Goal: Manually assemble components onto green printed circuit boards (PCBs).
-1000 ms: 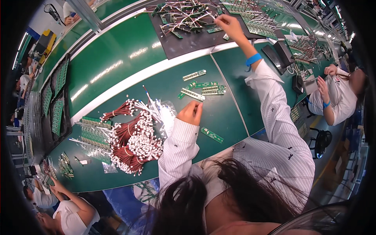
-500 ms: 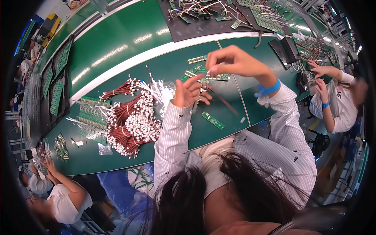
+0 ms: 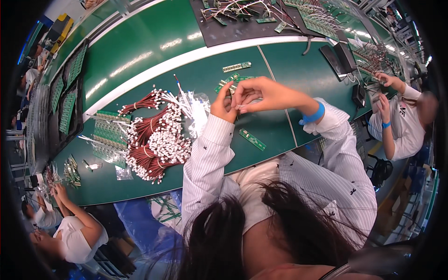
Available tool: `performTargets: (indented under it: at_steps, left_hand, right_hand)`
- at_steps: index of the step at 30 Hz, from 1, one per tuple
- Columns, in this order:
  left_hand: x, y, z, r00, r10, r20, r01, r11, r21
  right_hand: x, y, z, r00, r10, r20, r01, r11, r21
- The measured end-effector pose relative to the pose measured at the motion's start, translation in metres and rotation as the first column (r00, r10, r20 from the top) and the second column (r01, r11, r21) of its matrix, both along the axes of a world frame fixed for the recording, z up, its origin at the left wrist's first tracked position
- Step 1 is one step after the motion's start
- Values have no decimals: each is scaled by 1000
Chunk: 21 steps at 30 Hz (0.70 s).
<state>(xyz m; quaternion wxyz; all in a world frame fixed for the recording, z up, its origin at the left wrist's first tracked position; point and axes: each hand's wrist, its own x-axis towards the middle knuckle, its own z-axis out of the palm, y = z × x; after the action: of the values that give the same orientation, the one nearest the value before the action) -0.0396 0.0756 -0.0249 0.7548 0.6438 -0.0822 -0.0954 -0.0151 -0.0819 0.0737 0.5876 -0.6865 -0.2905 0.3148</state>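
Note:
My left hand and my right hand meet above the green table. My left fingers are closed on a narrow circuit board, now almost wholly hidden behind the hands. With its thumb and fingertips, my right hand pinches a small white piece, perhaps a connector; its exact kind is unclear. Just beyond the hands lie several green circuit boards, partly covered by my fingers. A separate board strip lies nearer to me. Left of my left hand, white cables rest on clear plastic.
Bundles of red-brown wires with white connectors cover the table's left part, beside stacked green boards. A black tray stands far left. Wired boards lie on a black mat at the back. Co-workers sit at both sides.
My right hand has come down and left to meet my left hand. The left fingers have closed up from a spread pose. The board and dark red wire seen there are now hidden.

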Motion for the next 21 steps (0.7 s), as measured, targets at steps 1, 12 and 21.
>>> performTargets:
  at_steps: [1,12,21]
  left_hand:
    - [0,0,-3,997,45,59,-42,998,-44]
    - [1,-4,0,999,7,39,1,983,-184]
    - [-53,16,20,840,-102,533,-307,721,622]
  right_hand:
    - [-3,2,-1,1000,6,-4,-6,1000,1]
    - [-9,6,-17,701,-378,605,442,896,48]
    - [-2,-7,-13,696,-500,515,475,859,192]
